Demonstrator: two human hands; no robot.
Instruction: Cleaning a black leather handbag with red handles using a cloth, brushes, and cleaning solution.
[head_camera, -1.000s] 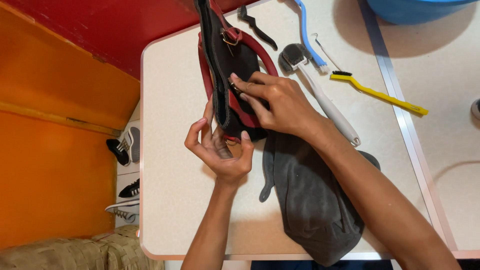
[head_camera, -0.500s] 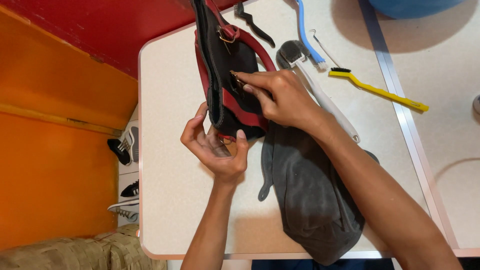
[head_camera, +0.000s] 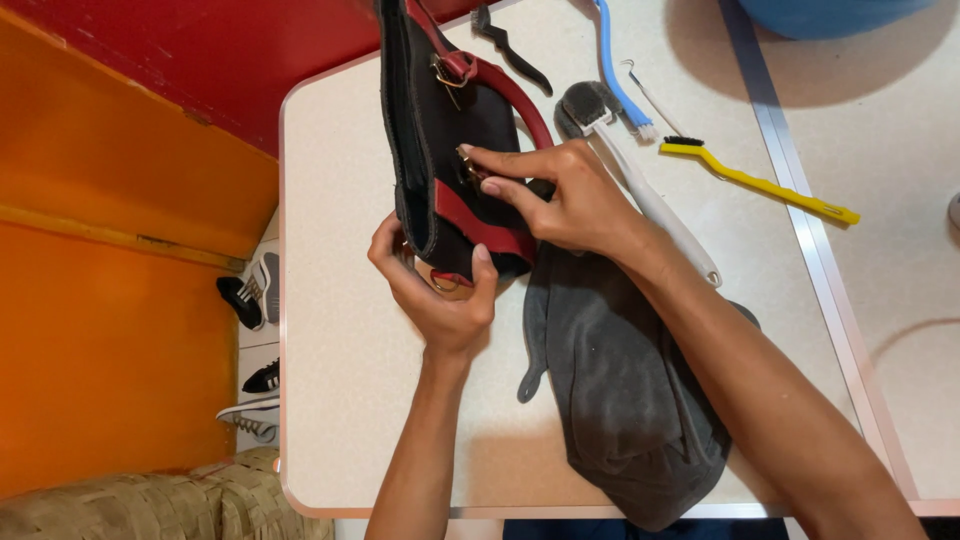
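I see the black and red handbag (head_camera: 440, 150) standing on edge over the pale table (head_camera: 340, 400), its long axis running from about 12 o'clock down to 6 o'clock in my view. Its top end runs out of frame at 12, and its lower end sits in my left hand (head_camera: 440, 295). A red curved handle (head_camera: 520, 95) arcs along its 3 o'clock side, fixed by a brass buckle (head_camera: 447, 70).

My left hand comes up from 6 o'clock, forearm nearly vertical, palm cupped under the bag's lower corner. The thumb wraps one side and the fingers the other, so it is closed around the bag, not spread.

My right hand (head_camera: 560, 195) reaches in from 4 o'clock, forearm running diagonally across the table. Its index finger and thumb point toward 9 o'clock and pinch at a small brass fitting (head_camera: 468, 165) on the bag's face; the remaining fingers curl beneath.

A dark grey cloth (head_camera: 620, 400) lies at 5 o'clock from the bag, partly under my right forearm. At 2 o'clock lie a white-handled brush (head_camera: 640, 180), a blue-handled brush (head_camera: 615, 70), and a yellow brush (head_camera: 760, 180), each pointing roughly from 11 toward 4. A black tool (head_camera: 510, 45) lies at 1 o'clock. Shoes (head_camera: 250, 290) sit on the floor at 9 o'clock.
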